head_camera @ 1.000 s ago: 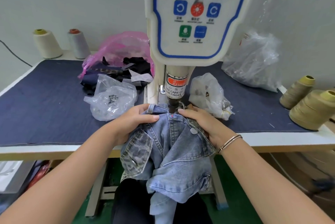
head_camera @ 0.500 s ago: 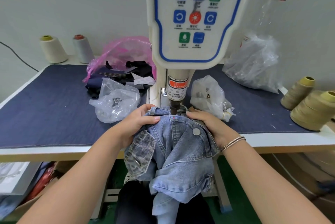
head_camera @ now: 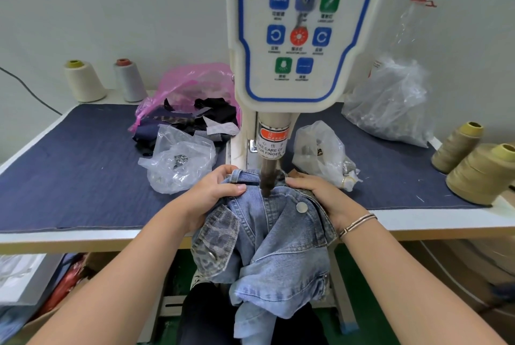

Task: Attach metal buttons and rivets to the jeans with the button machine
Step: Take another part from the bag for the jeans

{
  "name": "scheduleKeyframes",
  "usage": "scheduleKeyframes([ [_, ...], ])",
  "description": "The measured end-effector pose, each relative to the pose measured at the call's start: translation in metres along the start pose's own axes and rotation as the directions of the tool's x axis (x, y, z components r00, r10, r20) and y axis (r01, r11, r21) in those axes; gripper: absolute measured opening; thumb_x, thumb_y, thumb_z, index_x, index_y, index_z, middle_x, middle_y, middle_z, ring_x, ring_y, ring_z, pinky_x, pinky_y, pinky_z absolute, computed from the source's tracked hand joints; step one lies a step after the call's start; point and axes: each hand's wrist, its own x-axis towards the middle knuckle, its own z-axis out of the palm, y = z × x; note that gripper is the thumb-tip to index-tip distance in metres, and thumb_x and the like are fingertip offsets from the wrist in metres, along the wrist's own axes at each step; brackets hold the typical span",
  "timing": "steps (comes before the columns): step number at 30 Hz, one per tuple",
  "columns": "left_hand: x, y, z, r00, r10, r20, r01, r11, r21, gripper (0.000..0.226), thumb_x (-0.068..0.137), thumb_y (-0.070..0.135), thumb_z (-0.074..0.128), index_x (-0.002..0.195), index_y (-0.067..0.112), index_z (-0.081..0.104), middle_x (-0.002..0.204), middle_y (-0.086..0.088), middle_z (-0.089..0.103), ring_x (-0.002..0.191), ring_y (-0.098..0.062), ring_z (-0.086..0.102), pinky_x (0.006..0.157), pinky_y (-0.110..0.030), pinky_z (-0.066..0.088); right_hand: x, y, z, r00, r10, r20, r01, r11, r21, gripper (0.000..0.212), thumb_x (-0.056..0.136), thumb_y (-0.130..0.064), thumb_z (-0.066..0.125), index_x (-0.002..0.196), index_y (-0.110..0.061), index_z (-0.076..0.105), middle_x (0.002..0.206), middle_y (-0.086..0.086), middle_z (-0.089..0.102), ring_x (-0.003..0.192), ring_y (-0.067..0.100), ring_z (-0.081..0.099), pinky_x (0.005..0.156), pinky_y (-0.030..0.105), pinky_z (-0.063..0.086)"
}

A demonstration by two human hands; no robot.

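Clear bag (head_camera: 178, 160) holds metal buttons; pink bag (head_camera: 195, 85) holds fabric scraps.

- The button machine (head_camera: 292, 37) is standing at twelve o'clock, its ram (head_camera: 267, 177) pressing down on the jeans (head_camera: 278, 233) between the left hand (head_camera: 211, 194) and right hand (head_camera: 326, 199), leaving only narrow gaps beside the fingers (head_camera: 237, 187).
- A clear bag (head_camera: 178, 160) and pink bag (head_camera: 195, 93) are crowding ten o'clock.
- Another clear bag (head_camera: 323, 149) is sitting near at one o'clock.
- Thread cones (head_camera: 479, 174) are blocking three o'clock.
- The bench (head_camera: 69, 177) is lying open at nine o'clock.
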Motion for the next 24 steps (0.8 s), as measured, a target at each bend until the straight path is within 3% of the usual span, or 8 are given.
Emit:
scheduleKeyframes([
  [9,-0.004,0.002,0.001,0.999,0.009,0.037,-0.009,1.000,0.012,0.050,0.072,0.018,0.070,0.119,0.013,0.052,0.107,-0.015,0.069,0.095,-0.031,0.067,0.091,-0.047,0.051,-0.007,0.000,0.006,0.999,-0.001,-0.044,-0.001,0.999,-0.036,0.057,0.071,-0.021,0.069,0.124,-0.006,0.055,0.106,0.018,0.064,0.090,0.029,0.063,0.091,0.043,0.047],
  [11,-0.006,0.004,0.001,0.999,0.004,0.046,-0.007,0.997,0.071,0.055,0.073,0.023,0.070,0.125,0.015,0.052,0.115,-0.013,0.069,0.103,-0.030,0.067,0.097,-0.048,0.050,-0.012,0.000,0.007,0.999,-0.002,-0.036,0.002,1.000,-0.023,0.045,0.071,-0.021,0.069,0.114,-0.008,0.064,0.103,0.016,0.067,0.087,0.027,0.064,0.089,0.042,0.049],
  [14,-0.009,0.009,0.006,0.998,0.005,0.061,-0.014,0.989,0.145,0.065,0.075,0.031,0.070,0.134,0.015,0.050,0.126,-0.009,0.065,0.113,-0.026,0.065,0.104,-0.047,0.046,-0.022,0.001,0.011,1.000,-0.028,0.002,0.028,1.000,-0.006,0.011,0.071,-0.025,0.069,0.077,-0.021,0.076,0.086,0.008,0.073,0.076,0.020,0.069,0.072,0.032,0.056],
  [16,-0.011,0.011,0.012,0.993,0.035,0.110,-0.047,0.992,0.113,0.055,0.079,0.025,0.066,0.130,0.010,0.053,0.125,-0.014,0.065,0.115,-0.031,0.063,0.102,-0.047,0.046,-0.029,0.003,0.013,0.999,-0.049,0.009,0.049,0.999,-0.012,0.020,0.072,-0.034,0.070,0.084,-0.020,0.078,0.096,0.010,0.073,0.085,0.021,0.071,0.075,0.031,0.057],
  [19,-0.018,0.010,0.016,0.986,0.053,0.158,-0.070,0.992,0.105,0.043,0.080,0.022,0.065,0.122,0.012,0.060,0.120,-0.016,0.068,0.111,-0.032,0.065,0.094,-0.042,0.051,-0.035,0.008,0.017,0.999,-0.042,0.008,0.042,0.995,-0.085,0.042,0.075,-0.047,0.068,0.105,-0.018,0.074,0.114,0.013,0.069,0.106,0.027,0.065,0.094,0.037,0.051],
  [22,-0.023,0.011,0.021,0.982,0.072,0.173,-0.114,0.963,0.245,0.043,0.078,0.033,0.070,0.119,0.021,0.064,0.121,-0.004,0.069,0.115,-0.022,0.064,0.101,-0.040,0.046,-0.041,0.010,0.019,0.996,-0.089,-0.019,0.084,0.983,-0.162,0.040,0.079,-0.034,0.069,0.112,-0.011,0.067,0.108,0.012,0.070,0.096,0.024,0.068,0.084,0.033,0.054],
  [24,-0.025,0.014,0.027,0.978,0.091,0.189,-0.152,0.929,0.338,0.031,0.083,0.030,0.071,0.114,0.028,0.069,0.119,0.004,0.070,0.114,-0.013,0.064,0.101,-0.033,0.045,-0.046,0.006,0.019,0.984,-0.175,-0.011,0.166,0.948,-0.273,0.031,0.078,-0.020,0.072,0.106,-0.011,0.064,0.096,0.011,0.069,0.085,0.020,0.066,0.075,0.030,0.053],
])
